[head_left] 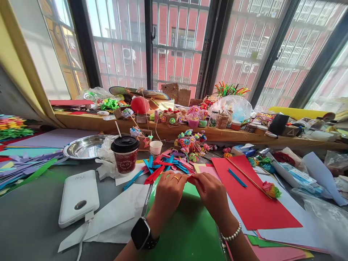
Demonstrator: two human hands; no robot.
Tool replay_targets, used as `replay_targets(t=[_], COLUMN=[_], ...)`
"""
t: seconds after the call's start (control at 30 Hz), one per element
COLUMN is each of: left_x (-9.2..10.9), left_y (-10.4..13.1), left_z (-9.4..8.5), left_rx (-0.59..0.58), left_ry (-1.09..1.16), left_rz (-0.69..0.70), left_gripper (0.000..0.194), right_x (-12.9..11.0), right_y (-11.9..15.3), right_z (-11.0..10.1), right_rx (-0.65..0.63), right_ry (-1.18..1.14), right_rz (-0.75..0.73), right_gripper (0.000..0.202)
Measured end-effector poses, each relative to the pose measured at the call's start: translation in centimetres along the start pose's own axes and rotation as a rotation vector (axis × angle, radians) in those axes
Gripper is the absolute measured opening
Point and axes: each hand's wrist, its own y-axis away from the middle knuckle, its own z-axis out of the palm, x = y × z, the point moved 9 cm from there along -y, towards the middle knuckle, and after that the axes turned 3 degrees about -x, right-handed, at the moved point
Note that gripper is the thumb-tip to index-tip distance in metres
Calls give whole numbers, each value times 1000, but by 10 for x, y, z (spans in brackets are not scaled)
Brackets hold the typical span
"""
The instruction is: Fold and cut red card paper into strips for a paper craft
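My left hand (170,188), with a ring and a watch on the wrist, and my right hand (212,192), with a beaded bracelet, meet over a green board (187,224). Between them they pinch a small red paper strip (191,178), mostly hidden by the fingers. Just beyond my fingertips lies a pile of blue and red paper strips (165,163). To the right of my right hand, a red paper sheet (252,195) carries one blue strip (237,178) and a paper flower on a stick (272,189).
Left of my hands are a white power bank (79,197) with a cable, a lidded cup (125,156) with a straw, and a metal dish (84,146). A white paper cup (156,147) and handmade flowers (190,141) stand beyond the strips. Craft items crowd the windowsill ledge (108,123).
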Motion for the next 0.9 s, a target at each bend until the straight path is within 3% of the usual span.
replay_targets(t=[0.3,0.9], left_x=[3,1], left_y=[4,5], left_z=[-4,-13], left_rx=[77,95], left_ry=[20,51], left_rz=[-15,-55], left_gripper=[16,14], right_x=[-17,-26], right_y=[0,3], right_z=[0,-6], right_rx=[77,107], right_ry=[14,-27], right_rz=[-75,-82], right_gripper=[19,21])
